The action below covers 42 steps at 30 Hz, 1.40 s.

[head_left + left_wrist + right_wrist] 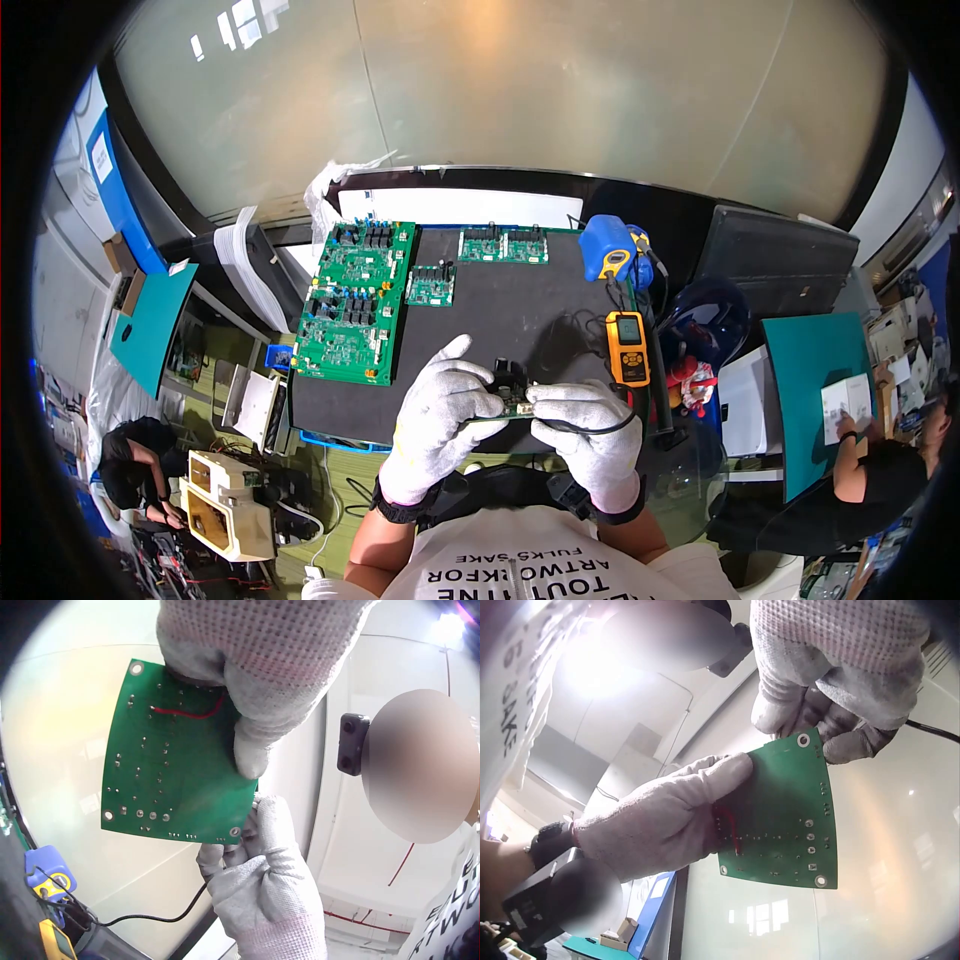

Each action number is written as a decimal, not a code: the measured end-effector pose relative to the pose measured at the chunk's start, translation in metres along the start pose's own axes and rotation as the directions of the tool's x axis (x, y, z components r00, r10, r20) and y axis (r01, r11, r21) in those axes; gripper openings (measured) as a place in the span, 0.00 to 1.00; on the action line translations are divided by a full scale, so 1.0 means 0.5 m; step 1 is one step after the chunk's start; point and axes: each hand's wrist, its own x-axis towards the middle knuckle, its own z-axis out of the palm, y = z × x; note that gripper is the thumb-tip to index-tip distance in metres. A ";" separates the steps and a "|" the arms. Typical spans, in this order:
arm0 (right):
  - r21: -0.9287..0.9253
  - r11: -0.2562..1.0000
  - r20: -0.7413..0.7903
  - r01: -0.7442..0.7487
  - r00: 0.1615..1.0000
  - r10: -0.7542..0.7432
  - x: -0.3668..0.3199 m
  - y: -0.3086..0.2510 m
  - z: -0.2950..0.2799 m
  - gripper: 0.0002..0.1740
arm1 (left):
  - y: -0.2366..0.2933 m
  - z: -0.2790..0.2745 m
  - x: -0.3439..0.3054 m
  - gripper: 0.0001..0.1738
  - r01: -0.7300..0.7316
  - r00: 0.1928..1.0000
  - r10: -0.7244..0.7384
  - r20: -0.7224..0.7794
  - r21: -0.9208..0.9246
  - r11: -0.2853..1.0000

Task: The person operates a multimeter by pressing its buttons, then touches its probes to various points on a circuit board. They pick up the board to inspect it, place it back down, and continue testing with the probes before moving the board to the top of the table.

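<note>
Held up above the dark mat is a small green circuit board (176, 761). Its underside, with solder points and a short red wire (731, 825), shows in both wrist views. My gloved left hand (440, 415) grips one side of the board, thumb lying across the underside. At the board's lower edge in the left wrist view, my gloved right hand (590, 430) has curled fingers around a black cable (176, 919). Those fingertips sit right at the board's corner, beside a small pale connector (524, 408). The cable's end is hidden within the fingers.
Large green board panels (345, 335) lie on the mat's left side, small boards (503, 246) at the back and one (430, 286) beside the panels. To the right are a yellow handheld meter (628, 348) and a blue-and-yellow unit (608, 250). Other people work at both sides.
</note>
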 end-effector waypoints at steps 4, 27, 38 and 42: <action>-0.005 1.000 0.007 -0.006 1.000 0.006 -0.001 0.001 0.000 0.11 | 0.000 0.006 -0.001 0.11 0.077 0.996 -0.078 -0.042 -0.029 0.997; 0.118 0.985 -0.057 -0.127 0.989 0.135 -0.011 -0.007 -0.002 0.13 | 0.010 0.008 0.004 0.12 0.014 1.000 -0.014 0.015 0.009 1.000; 0.078 0.992 -0.069 -0.095 0.992 0.101 -0.015 -0.003 -0.001 0.13 | 0.010 0.011 -0.001 0.12 0.006 1.000 -0.006 0.014 0.010 1.000; 0.069 0.994 -0.065 -0.089 0.994 0.094 -0.012 -0.004 -0.003 0.12 | 0.007 0.013 -0.004 0.13 0.000 1.000 0.000 0.019 0.010 1.000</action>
